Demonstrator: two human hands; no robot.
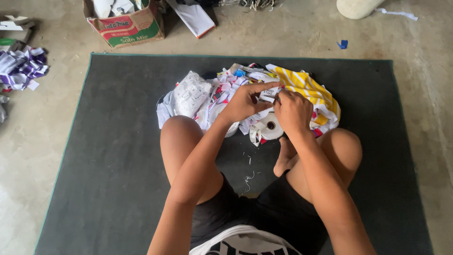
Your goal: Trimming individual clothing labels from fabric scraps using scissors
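I sit cross-legged on a dark grey mat. In front of my knees lies a heap of small fabric pieces, white, pink and blue, with a yellow-and-white striped cloth on its right side. My left hand and my right hand meet over the heap and pinch a small white label strip between their fingertips. A white tape roll lies just below my hands, touching the heap.
A cardboard box with paper scraps stands beyond the mat at the upper left. Purple-and-white fabric scraps lie on the concrete floor at the far left. A white sack rests at the top right, near a blue scrap.
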